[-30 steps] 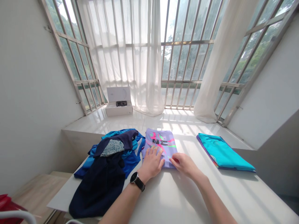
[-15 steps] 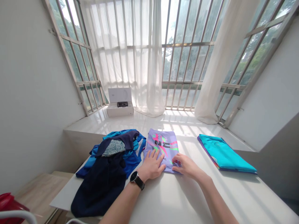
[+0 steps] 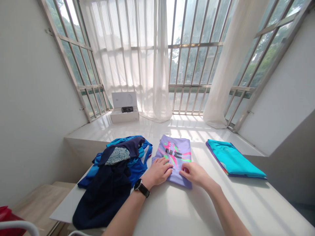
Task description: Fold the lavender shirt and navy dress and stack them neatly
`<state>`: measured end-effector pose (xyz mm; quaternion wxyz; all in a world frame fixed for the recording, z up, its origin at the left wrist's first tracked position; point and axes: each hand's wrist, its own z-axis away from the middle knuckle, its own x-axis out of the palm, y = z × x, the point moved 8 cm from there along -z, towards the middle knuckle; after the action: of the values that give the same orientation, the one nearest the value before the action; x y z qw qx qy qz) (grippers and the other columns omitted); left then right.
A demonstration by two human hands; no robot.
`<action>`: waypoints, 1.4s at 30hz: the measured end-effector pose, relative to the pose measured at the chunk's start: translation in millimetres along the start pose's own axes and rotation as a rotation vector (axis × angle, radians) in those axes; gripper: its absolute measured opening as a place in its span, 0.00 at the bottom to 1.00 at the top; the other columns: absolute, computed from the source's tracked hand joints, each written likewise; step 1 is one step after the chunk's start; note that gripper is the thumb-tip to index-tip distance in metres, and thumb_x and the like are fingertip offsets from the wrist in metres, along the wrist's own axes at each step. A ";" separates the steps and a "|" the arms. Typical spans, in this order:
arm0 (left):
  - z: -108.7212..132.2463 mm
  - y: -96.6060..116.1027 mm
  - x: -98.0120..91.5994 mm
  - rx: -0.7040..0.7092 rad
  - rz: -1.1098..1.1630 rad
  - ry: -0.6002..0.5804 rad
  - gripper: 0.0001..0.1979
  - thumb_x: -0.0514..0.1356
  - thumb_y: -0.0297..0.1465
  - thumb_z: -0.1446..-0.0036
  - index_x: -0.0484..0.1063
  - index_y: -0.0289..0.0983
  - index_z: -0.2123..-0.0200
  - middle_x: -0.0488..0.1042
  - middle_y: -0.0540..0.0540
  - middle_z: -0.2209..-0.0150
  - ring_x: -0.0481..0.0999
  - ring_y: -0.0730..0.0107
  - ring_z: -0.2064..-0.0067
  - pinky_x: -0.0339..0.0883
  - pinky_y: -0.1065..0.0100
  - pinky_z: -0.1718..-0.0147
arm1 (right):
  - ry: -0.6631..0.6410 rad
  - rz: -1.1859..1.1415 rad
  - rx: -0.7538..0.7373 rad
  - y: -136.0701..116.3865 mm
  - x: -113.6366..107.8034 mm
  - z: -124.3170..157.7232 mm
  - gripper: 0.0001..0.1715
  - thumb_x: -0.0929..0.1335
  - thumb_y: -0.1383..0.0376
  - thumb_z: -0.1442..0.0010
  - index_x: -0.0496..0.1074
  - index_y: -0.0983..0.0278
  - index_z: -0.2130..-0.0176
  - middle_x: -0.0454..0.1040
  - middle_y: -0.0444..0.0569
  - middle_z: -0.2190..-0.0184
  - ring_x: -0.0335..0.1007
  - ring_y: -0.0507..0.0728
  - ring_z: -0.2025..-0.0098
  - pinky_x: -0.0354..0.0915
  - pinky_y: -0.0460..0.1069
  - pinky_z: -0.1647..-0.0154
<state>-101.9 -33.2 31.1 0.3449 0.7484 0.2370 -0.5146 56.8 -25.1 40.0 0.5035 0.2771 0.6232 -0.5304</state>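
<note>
A folded lavender T-shirt (image 3: 177, 177) with a pink, green and black print lies on the white table in front of me, turned at a slight angle. My left hand (image 3: 158, 171) rests palm down over its left edge, fingers stretched out. On the right side of the shirt, my right hand (image 3: 193, 173) has its thumb and fingertips drawn together at the cloth in a pinch. How much fabric sits between those fingertips is hard to see. A watch with a black strap (image 3: 142, 187) is on my left wrist.
To the left lies a loose heap of blue and navy clothes (image 3: 105, 183), partly over the table edge. A folded stack with a turquoise garment (image 3: 236, 160) on top is at the right. An open white box (image 3: 124, 117) stands on the window ledge, near the curtain (image 3: 157, 98).
The lavender T-shirt has shifted a little to the right and turned slightly. My left hand's fingers have come closer together at its left edge; my right hand's fingers are more curled.
</note>
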 end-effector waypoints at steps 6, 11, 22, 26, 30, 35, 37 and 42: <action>1.0 -4.9 17.5 -0.056 -0.121 0.006 0.23 0.50 0.41 0.27 0.63 0.45 0.33 0.62 0.41 0.31 0.60 0.51 0.31 0.53 0.46 0.33 | 0.235 0.109 -0.116 12.6 9.3 -12.7 0.17 0.65 0.56 0.32 0.76 0.63 0.51 0.73 0.58 0.46 0.69 0.63 0.44 0.63 0.56 0.42; 0.6 -5.8 23.1 -0.064 -0.149 -0.024 0.24 0.49 0.41 0.27 0.61 0.45 0.31 0.61 0.39 0.30 0.57 0.50 0.29 0.51 0.44 0.33 | 0.251 0.107 -0.066 18.1 23.3 -16.2 0.22 0.63 0.56 0.30 0.72 0.63 0.43 0.68 0.58 0.39 0.61 0.65 0.36 0.59 0.59 0.36; 54.5 43.5 1.1 0.126 -0.057 -0.114 0.20 0.51 0.35 0.29 0.68 0.46 0.37 0.66 0.45 0.33 0.63 0.56 0.32 0.55 0.50 0.33 | 0.072 0.263 0.005 -31.2 27.1 78.4 0.19 0.63 0.55 0.30 0.75 0.64 0.51 0.75 0.60 0.51 0.72 0.67 0.49 0.66 0.57 0.47; 51.3 45.5 -13.8 0.092 -0.122 -0.122 0.18 0.49 0.34 0.28 0.73 0.47 0.42 0.68 0.46 0.34 0.61 0.52 0.31 0.54 0.45 0.34 | 0.035 0.152 -0.050 -68.4 32.2 106.6 0.20 0.62 0.55 0.29 0.75 0.63 0.50 0.76 0.59 0.53 0.73 0.65 0.51 0.67 0.56 0.47; 44.6 55.4 -26.9 -0.009 -0.229 -0.112 0.17 0.50 0.35 0.29 0.78 0.40 0.49 0.62 0.39 0.30 0.62 0.41 0.33 0.60 0.41 0.38 | 0.033 -0.050 -0.193 -88.1 32.6 116.2 0.24 0.63 0.53 0.30 0.70 0.63 0.41 0.75 0.60 0.46 0.72 0.66 0.45 0.67 0.57 0.42; 70.4 69.9 -6.7 -0.261 -0.166 -0.066 0.27 0.51 0.45 0.30 0.67 0.38 0.34 0.63 0.30 0.32 0.67 0.34 0.38 0.65 0.37 0.45 | 0.219 -0.049 -0.191 -27.0 11.9 98.6 0.22 0.62 0.54 0.30 0.73 0.59 0.43 0.70 0.57 0.38 0.65 0.65 0.35 0.61 0.59 0.33; 81.9 74.5 9.6 -0.278 -0.109 -0.052 0.31 0.49 0.48 0.30 0.61 0.42 0.30 0.60 0.32 0.30 0.59 0.31 0.32 0.57 0.32 0.40 | 0.257 0.075 -0.102 16.1 8.9 86.1 0.26 0.63 0.55 0.32 0.73 0.62 0.41 0.67 0.59 0.34 0.58 0.68 0.30 0.57 0.63 0.30; 79.9 61.9 18.9 -0.156 -0.015 -0.104 0.34 0.47 0.53 0.31 0.55 0.46 0.27 0.51 0.35 0.26 0.47 0.34 0.26 0.43 0.31 0.33 | 0.163 0.238 0.064 89.4 22.2 75.1 0.37 0.61 0.49 0.32 0.63 0.62 0.31 0.59 0.58 0.28 0.53 0.68 0.27 0.52 0.64 0.28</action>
<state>-99.7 -134.2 11.7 0.4101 0.6897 0.2635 -0.5354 152.9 -74.5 -9.4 0.5016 0.4070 0.6076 -0.4621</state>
